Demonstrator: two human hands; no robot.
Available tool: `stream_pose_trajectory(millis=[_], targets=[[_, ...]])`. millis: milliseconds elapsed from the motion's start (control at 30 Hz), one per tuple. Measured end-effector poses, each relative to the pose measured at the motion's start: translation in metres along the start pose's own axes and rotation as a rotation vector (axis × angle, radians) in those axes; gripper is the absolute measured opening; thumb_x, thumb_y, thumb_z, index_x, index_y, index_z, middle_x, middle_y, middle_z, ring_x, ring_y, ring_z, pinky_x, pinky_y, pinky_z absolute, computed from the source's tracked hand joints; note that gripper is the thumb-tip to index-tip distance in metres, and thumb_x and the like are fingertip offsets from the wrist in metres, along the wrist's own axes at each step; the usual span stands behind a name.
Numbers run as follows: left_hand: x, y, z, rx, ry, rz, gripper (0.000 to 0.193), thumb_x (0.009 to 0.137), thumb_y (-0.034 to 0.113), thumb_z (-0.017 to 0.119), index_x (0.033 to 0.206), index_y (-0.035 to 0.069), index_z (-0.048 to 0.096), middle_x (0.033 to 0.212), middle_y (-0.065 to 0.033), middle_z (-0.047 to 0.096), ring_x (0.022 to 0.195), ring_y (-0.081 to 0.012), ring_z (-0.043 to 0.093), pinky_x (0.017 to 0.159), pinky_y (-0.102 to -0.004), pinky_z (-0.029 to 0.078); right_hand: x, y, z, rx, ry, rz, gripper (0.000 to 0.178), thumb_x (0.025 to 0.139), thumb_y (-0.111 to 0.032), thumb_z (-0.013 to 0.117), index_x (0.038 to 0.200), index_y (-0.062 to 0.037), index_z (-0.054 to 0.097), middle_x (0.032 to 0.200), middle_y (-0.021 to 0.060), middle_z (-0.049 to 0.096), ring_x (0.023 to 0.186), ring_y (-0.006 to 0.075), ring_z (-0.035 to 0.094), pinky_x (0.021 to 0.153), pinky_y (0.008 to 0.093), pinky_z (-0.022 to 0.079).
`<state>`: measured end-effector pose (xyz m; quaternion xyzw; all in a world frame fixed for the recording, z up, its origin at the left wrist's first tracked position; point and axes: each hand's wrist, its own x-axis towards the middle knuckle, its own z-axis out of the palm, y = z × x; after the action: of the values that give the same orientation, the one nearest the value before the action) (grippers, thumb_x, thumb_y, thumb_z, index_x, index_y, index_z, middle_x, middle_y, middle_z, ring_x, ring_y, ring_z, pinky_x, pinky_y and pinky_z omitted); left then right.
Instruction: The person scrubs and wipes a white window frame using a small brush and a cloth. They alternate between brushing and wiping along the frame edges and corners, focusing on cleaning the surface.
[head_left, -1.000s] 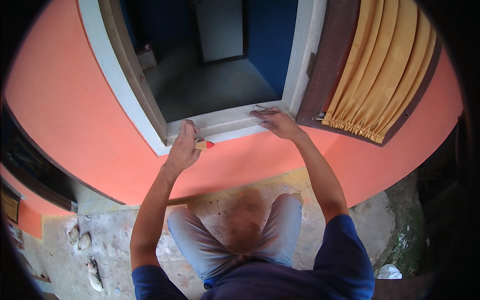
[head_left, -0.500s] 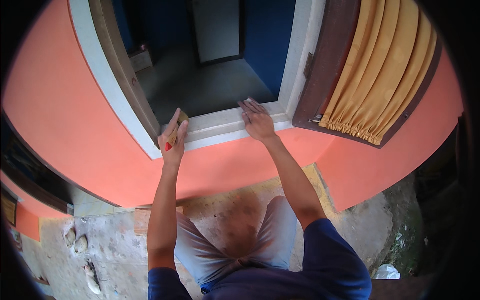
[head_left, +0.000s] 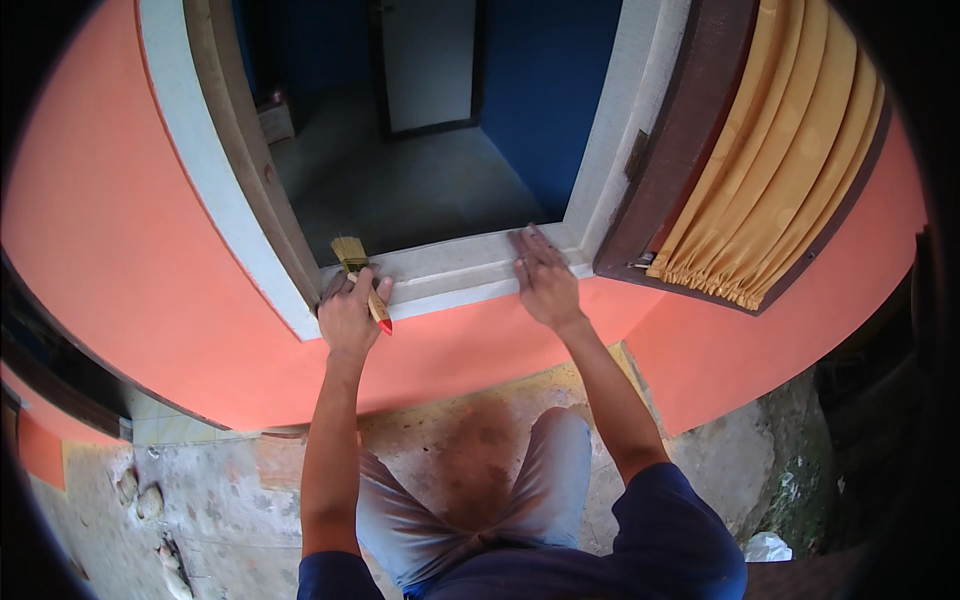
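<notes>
Nearest my camera are the navy-blue cloth shirt [head_left: 520, 570] and the faded light-blue jeans [head_left: 420, 510]. To the right, on the ground, I see a crumpled white plastic bag [head_left: 768, 548]; its contents are hidden from me.

Ahead, my left hand [head_left: 347, 315] rests at the left end of the white-painted, ledge-like window sill [head_left: 450, 272]. Its fingers are curled around a flat paintbrush with a wooden, red-tipped handle and pale yellow bristles [head_left: 355, 262]; the bristles point away from me, and any marking on the handle is too small to read. My right hand [head_left: 550, 288] lies palm down near the sill's right end, fingers reaching forward; I can't make out whether anything is under them.

The smooth coral-pink wall [head_left: 480, 335] runs below the sill. To the right hangs a pleated gold fabric curtain [head_left: 770, 170] in a dark-brown wooden panel [head_left: 690, 130]. Farthest, inside the dim room, are a pale box-like object [head_left: 276, 122] and a pale rectangular door [head_left: 428, 65].
</notes>
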<state>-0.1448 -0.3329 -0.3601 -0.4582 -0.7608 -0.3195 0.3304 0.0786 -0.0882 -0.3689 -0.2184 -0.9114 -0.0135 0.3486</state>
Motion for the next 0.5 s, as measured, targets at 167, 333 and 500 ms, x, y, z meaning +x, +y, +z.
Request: stream_pose_trajectory(millis=[167,333,500], targets=[[0.0,0.011,0.008,0.08,-0.015,-0.05,0.03,0.097,0.042,0.068,0.104,0.013,0.069,0.08,-0.0128,0.07,0.079,-0.0329,0.07,0.068,-0.0466,0.056,0.036,-0.03,0.034,0.011,-0.012,0.01,0.045,0.106,-0.023,0.044,0.145,-0.0056,0.059,0.15,0.0184,0.057,0.148,0.0309,0.044,0.123,0.0441,0.034],[-0.009,-0.006,0.011,0.149,0.035,-0.026,0.029,0.096,0.04,0.069,0.105,0.012,0.071,0.075,-0.0139,0.069,0.077,-0.0335,0.07,0.07,-0.0443,0.058,0.015,-0.004,0.007,-0.002,0.026,0.027,0.045,0.106,-0.023,0.046,0.145,-0.0047,0.06,0.148,0.0185,0.059,0.147,0.0301,0.045,0.124,0.0438,0.033],[-0.007,0.006,0.016,0.132,0.098,-0.025,0.031,0.095,0.037,0.07,0.113,0.012,0.072,0.075,-0.0133,0.071,0.079,-0.032,0.071,0.071,-0.0424,0.059,0.042,-0.043,0.044,0.018,-0.011,0.052,0.046,0.105,-0.024,0.047,0.144,-0.0037,0.06,0.147,0.0178,0.06,0.148,0.0317,0.044,0.124,0.0445,0.032]])
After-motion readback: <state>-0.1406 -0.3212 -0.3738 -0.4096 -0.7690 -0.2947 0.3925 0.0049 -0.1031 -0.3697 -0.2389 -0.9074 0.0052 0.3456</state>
